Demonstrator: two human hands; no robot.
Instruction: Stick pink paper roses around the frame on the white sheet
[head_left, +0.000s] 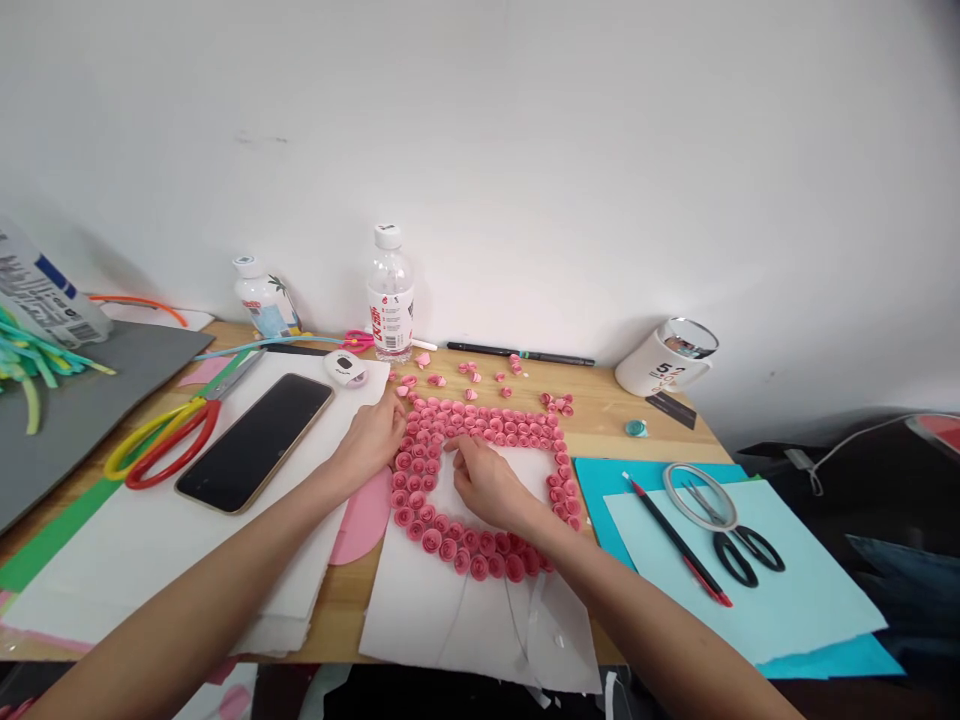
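Rows of rolled pink paper roses (480,564) form a ring on a white sheet of paper (412,610). My right hand (487,485) is inside the ring, its fingers curled and pinched beside the roses at the upper left. Whatever those fingertips may hold is hidden. At the ring's upper left corner, my left hand (375,440) touches the outer edge, fingers bent and pressed together. I cannot make out whether a rose is between them. Several loose paper roses (470,394) lie behind the ring.
Left are a phone (256,442), red-yellow scissors (172,440) and white sheets (150,560). A water bottle (391,300), pill bottle (266,298), black pen (517,354) and white mug (664,360) line the wall. Black-handled scissors (739,545) and a red-black pen (679,540) lie on blue paper (810,590).
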